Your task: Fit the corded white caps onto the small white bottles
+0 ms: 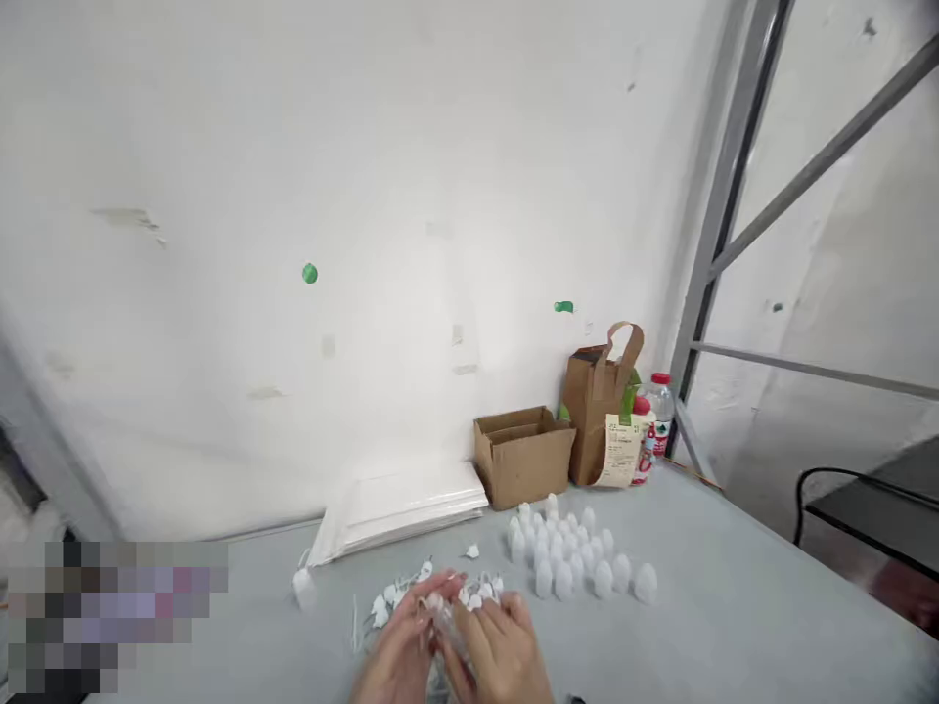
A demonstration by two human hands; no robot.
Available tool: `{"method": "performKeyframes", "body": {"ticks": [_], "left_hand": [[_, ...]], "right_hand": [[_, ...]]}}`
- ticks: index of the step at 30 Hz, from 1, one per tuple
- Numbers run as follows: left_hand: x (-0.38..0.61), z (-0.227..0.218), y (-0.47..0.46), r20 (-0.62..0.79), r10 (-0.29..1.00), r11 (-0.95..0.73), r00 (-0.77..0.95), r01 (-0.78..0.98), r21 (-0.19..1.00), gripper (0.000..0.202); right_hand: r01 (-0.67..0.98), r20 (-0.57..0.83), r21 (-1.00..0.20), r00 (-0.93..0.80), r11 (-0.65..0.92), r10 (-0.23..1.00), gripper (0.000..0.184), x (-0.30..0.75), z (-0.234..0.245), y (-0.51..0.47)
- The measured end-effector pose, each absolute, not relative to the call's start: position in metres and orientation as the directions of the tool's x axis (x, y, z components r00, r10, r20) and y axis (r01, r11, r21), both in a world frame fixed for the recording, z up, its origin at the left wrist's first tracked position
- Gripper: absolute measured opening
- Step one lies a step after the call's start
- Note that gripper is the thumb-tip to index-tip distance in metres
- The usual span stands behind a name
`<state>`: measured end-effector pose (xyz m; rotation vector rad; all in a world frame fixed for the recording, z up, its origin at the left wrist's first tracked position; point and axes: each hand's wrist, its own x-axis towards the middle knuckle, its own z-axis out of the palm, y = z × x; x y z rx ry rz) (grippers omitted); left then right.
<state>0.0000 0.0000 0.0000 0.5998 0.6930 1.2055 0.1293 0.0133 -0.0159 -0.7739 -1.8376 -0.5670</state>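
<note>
The left hand [388, 645] and right hand [499, 655] curl almost shut around a blurred, crinkly clear plastic bundle [449, 626], touching each other. Just beyond the hands, small white plastic caps [388, 601] lie heaped on the smooth grey counter [734, 587], and round-shouldered white bottles [564, 557] stand bunched to the right. Well beyond the hands, a cardboard box [522, 458] sits against the wall beside a flat stack of white plastic sleeves [400, 508]

Brightness: bright, even light across the white wall [352, 215] ahead of the hands [455, 640].
Shadows: faint and soft beside the cardboard box [522, 458] beyond the hands.
Blur: the hands are smeared and soft.
Edges: the grey metal frame [723, 225] right of the hands bends with lens distortion.
</note>
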Motion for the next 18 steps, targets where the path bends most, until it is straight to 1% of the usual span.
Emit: {"method": "performKeyframes", "body": {"ticks": [5, 7, 8, 10, 12, 13, 15, 18], "left_hand": [[0.002, 0.003, -0.004, -0.154, 0.956, 0.284, 0.249, -0.665, 0.690, 0.027], [0.003, 0.004, -0.004, -0.166, 0.949, 0.310, 0.269, -0.689, 0.655, 0.026], [0.004, 0.005, -0.003, -0.178, 0.944, 0.326, 0.279, -0.695, 0.641, 0.025], [0.004, 0.007, -0.002, -0.197, 0.935, 0.352, 0.296, -0.699, 0.622, 0.025], [0.004, 0.008, -0.002, -0.193, 0.933, 0.355, 0.303, -0.704, 0.615, 0.026], [0.004, 0.009, -0.001, -0.183, 0.936, 0.348, 0.302, -0.709, 0.614, 0.026], [0.003, 0.009, -0.001, -0.167, 0.940, 0.335, 0.297, -0.717, 0.612, 0.025], [0.002, 0.008, 0.001, -0.180, 0.939, 0.339, 0.292, -0.716, 0.611, 0.025]], "right_hand": [[0.701, 0.926, -0.065, -0.224, 0.710, 0.306, 0.016, 0.133, -0.020, 0.014], [0.650, 0.902, -0.136, -0.230, 0.748, 0.364, 0.011, 0.134, -0.024, 0.014], [0.619, 0.876, -0.202, -0.232, 0.759, 0.423, 0.009, 0.134, -0.027, 0.014], [0.561, 0.775, -0.395, -0.222, 0.728, 0.591, 0.009, 0.133, -0.031, 0.014], [0.497, 0.630, -0.606, -0.178, 0.621, 0.756, 0.012, 0.132, -0.034, 0.014], [0.455, 0.558, -0.693, -0.152, 0.559, 0.816, 0.014, 0.131, -0.034, 0.014], [0.344, 0.436, -0.823, -0.128, 0.452, 0.891, 0.021, 0.129, -0.034, 0.013], [0.141, 0.296, -0.936, -0.175, 0.321, 0.939, 0.033, 0.128, -0.031, 0.014]]}}
